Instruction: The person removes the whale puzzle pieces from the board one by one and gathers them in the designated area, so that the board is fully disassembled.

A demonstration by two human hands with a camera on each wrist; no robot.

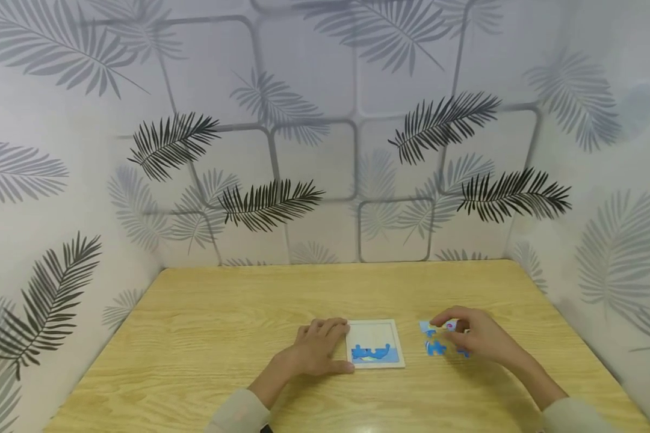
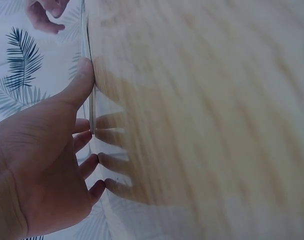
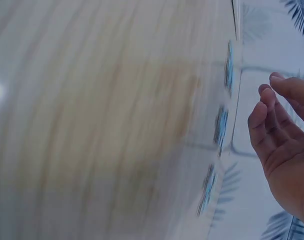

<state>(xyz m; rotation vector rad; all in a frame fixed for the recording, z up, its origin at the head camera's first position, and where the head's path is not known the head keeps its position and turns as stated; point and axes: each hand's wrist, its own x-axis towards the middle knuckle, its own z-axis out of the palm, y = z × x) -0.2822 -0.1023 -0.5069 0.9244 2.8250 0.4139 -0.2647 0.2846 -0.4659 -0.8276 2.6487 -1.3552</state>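
Note:
A jigsaw puzzle tray [image 1: 369, 332] with a pale border lies flat on the table. Blue pieces [image 1: 378, 355] fill its near part, and the far part shows bare board. At the tray's left side rests my left hand [image 1: 319, 347], its thumb at the near corner and index fingertip along the left edge; its other fingertips touch the table in the left wrist view. Over several loose blue jigsaw pieces [image 1: 436, 347] hovers my right hand [image 1: 482, 337], fingers loosely bent and partly hiding them. The right wrist view shows no piece between its fingers [image 3: 258, 115].
Wood-grain table [image 1: 238, 300] runs back to a wall [image 1: 314, 162] with a leaf pattern. Similar leaf-patterned walls stand along both sides. The loose pieces sit just right of the tray, with a strip of tabletop between them.

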